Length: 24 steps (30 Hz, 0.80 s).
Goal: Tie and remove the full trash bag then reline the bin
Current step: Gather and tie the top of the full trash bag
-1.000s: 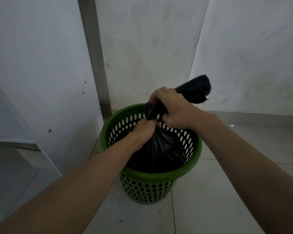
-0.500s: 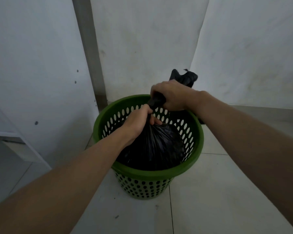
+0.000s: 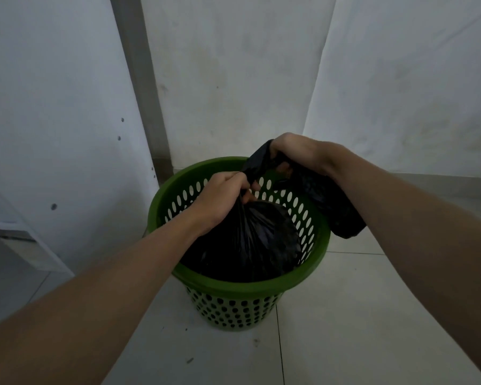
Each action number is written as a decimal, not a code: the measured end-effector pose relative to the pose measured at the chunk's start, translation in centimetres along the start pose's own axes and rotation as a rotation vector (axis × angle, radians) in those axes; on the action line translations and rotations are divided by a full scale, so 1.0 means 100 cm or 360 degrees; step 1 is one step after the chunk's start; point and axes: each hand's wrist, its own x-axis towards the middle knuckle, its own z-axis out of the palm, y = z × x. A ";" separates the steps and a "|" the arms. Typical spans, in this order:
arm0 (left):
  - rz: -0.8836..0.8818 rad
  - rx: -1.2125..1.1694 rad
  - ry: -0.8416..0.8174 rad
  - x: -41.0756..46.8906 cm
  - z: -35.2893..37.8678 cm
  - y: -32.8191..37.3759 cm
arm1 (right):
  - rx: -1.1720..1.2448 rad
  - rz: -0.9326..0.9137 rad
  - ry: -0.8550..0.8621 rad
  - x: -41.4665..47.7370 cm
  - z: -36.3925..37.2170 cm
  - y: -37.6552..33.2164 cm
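Walls (image 3: pixel 233 79): pale, meeting in a corner beyond both grips.
Floor (image 3: pixel 358 315): pale tiles, below the grips.
Bin (image 3: pixel 233 286): green and perforated, upright right under the left grip.
Trash bag (image 3: pixel 250 245): black; its full body sits inside the bin just below the left fist. Its twisted neck runs up to the right grip, and the loose end drapes under the right wrist.
Right hand (image 3: pixel 295 151): fingers curled round the upper neck.
Left hand (image 3: pixel 220 198): fist clenched round the neck's base.

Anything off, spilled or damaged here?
Nothing spilled or torn. Black plastic trash bag sits inside the green perforated plastic bin; left hand grips its neck, right hand its loose tail. Only small dark specks on the floor tiles.
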 end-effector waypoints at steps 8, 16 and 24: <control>-0.0518 -0.0961 0.0120 0.012 0.002 -0.002 | -0.1189 -0.0414 0.0526 0.007 0.025 0.040; -0.0571 -0.1311 0.0364 0.016 0.000 -0.010 | -0.1705 -0.0154 -0.0040 -0.015 0.063 0.031; -0.0576 -0.1080 0.0377 0.015 0.005 -0.003 | -0.2221 -0.0142 -0.0218 -0.046 0.097 0.005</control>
